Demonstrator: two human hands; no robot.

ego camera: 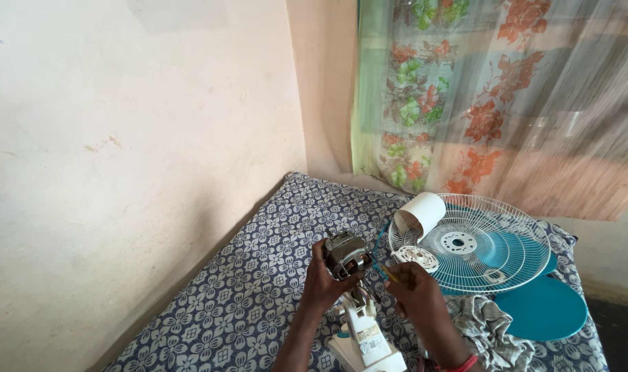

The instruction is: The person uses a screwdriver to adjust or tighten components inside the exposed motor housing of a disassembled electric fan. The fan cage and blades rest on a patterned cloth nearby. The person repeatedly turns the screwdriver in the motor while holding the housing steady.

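1. The left hand point(322, 279) is curled around the lower side of a bare grey metal fan motor point(346, 253), fingers closed against its casing, holding it up above the bed.
2. The right hand point(416, 289) sits just right of the motor, its fingertips pinched together on thin coloured wires point(381, 269) that run out from the motor's side; a red band point(463, 364) circles that wrist.
3. The motor sits on top of a white plastic fan neck point(364, 331), which reaches down to the bottom edge of the view between the two forearms. A pale rectangular label with a yellowish patch is stuck on the front of this white part; its print is too small to make out.
4. Just beside the right hand lies a crumpled grey checked cloth point(481, 327).
5. Beyond the hands, a round white wire fan guard point(510, 258) lies flat on the bed, with teal plastic fan blades point(507, 251) showing through its wires.
6. A white cylindrical plastic motor cover point(420, 213) rests tilted on the left rim of the guard, and a small white round perforated plastic disc point(416, 257) lies on the guard near it.
7. A teal round plastic piece point(545, 313) lies partly under the guard at its right.
8. Everything rests on a blue-and-white flower-patterned bedsheet point(259, 289).
9. A plain cream wall point(121, 172) stands on the left, and a floral curtain with orange and green print point(479, 96) hangs behind.
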